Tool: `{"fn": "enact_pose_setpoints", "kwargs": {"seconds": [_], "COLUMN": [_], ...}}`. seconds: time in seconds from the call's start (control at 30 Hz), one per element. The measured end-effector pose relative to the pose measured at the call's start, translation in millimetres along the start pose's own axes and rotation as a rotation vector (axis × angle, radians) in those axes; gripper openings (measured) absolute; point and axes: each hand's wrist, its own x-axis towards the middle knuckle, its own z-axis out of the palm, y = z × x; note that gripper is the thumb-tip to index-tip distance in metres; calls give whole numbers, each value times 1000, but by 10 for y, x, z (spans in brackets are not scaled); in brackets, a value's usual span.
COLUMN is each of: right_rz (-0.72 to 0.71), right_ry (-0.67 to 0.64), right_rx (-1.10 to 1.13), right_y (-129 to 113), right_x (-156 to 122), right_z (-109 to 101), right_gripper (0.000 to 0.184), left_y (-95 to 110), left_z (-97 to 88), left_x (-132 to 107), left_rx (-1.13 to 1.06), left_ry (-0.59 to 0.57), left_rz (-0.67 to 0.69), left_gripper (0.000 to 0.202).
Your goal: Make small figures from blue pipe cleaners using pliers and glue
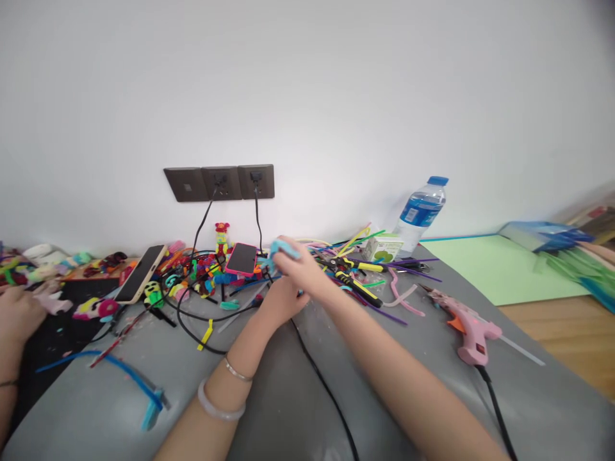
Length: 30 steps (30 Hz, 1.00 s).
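A grey cover (86, 416) lies over the surface in front of you, pushed up to a white wall with a dark socket panel (218, 182). Near the far edge, about mid-way along, your right hand (300, 266) is closed around a light-blue fuzzy piece (283, 246), which pokes out above your fingers. Your left hand (278, 299) sits just below it, touching it, fingers curled under. I cannot tell whether it grips anything.

Just left of your hands a pink-cased phone (241, 258) leans in a heap of coloured fuzzy stems (206, 269), with a gold-cased phone (141, 273) further left. Just right of them lie yellow-handled cutters (358, 282), a small green carton (384, 246) and a water bottle (421, 211) against the wall. A pink glue gun (468, 330) rests toward the right edge, nozzle facing the stems. At the left edge another person's hand (16, 310) is closed on a pale pink piece (52, 301).

Mind the black cable (317, 371) running between your forearms toward the near edge. A forearm dragged across it could tug whatever it feeds, and the phones stand loosely enough to topple. The cutters lie close enough to your right wrist to catch it if you sweep sideways. If the glue gun is warm, a stem pushed onto its nozzle could scorch, and your right arm passes near it.
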Motion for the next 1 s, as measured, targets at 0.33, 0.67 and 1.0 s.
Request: {"fn": "enact_pose_setpoints", "kwargs": {"seconds": [0.33,0.67,1.0], "right_rz": [294,178,168], "right_ry": [-193,-115,2], "right_rx": [412,338,215], "right_y": [591,737,705], "right_x": [-362,-393,-413], "right_z": [-807,-771,-797], "right_gripper": [23,28,25], "left_y": [41,9,62], "left_z": [-36,58,40], "left_x": [8,38,51], "left_rx": [-526,-785,-965], "left_ry": [87,54,-17], "left_rz": [-67,-235,-291], "left_gripper": [20,25,32]}}
